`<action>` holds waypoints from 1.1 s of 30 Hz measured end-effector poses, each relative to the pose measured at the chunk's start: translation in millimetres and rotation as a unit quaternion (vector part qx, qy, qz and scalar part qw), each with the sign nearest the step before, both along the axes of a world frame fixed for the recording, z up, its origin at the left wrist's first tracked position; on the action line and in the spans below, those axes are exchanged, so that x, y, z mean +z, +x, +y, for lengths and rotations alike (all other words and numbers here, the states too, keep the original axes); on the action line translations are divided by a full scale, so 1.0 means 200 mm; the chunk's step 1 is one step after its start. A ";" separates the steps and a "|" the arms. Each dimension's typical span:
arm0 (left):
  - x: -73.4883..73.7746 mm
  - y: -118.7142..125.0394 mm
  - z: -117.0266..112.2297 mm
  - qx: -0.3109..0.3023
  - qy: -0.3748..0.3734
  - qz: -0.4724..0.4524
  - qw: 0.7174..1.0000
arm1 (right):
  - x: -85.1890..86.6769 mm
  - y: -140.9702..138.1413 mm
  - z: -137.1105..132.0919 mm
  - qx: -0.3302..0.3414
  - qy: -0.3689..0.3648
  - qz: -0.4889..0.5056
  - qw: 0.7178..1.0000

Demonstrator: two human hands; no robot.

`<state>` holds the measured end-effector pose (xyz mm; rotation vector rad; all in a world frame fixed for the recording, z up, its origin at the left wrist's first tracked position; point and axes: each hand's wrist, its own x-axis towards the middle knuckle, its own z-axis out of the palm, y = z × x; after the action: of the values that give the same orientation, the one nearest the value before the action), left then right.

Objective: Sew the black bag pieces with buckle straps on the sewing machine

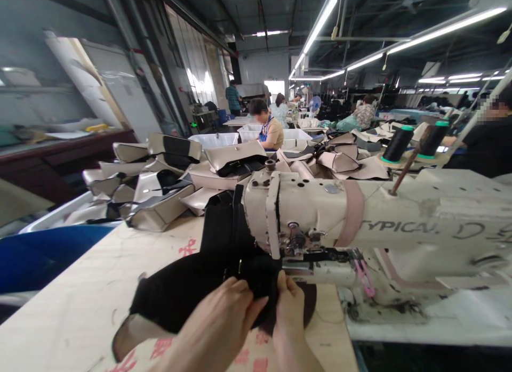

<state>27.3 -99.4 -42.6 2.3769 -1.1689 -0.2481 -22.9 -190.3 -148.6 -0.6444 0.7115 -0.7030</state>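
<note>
A black bag piece (188,286) lies on the pale worktable (80,302), pushed under the head of a cream sewing machine (320,207). My left hand (218,321) grips the black material from the left with its fingers curled over the edge. Just beside it, my right hand (288,302) pinches the same edge right below the machine's needle area (294,241). A black strap (224,217) rises behind the machine head. The needle itself is hidden by the fabric and the head.
A heap of beige and black bag parts (160,180) is stacked at the table's far end. Two black thread cones (398,144) stand on the machine. A blue bin (36,255) sits at the left. Other people work at tables farther back.
</note>
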 end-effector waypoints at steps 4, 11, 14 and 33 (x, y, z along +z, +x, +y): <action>-0.15 -0.07 -0.16 0.056 0.035 -0.005 0.998 | 0.03 -0.02 0.00 0.000 -0.012 -0.010 1.000; -0.22 -0.06 -0.35 0.193 0.062 -0.013 0.979 | 0.02 -0.03 -0.01 0.006 -0.037 0.000 0.999; -0.22 -0.04 -0.34 0.204 0.040 -0.014 0.978 | 0.01 -0.03 -0.01 0.009 -0.048 0.007 0.999; -0.33 0.07 -0.30 0.189 -0.128 0.110 0.967 | 0.07 0.00 -0.02 -0.042 -0.062 0.103 0.992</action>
<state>41.5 -159.6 -107.9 2.2184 -0.5915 -0.2116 -23.8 -195.0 -135.4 -0.8137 0.8947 -0.7690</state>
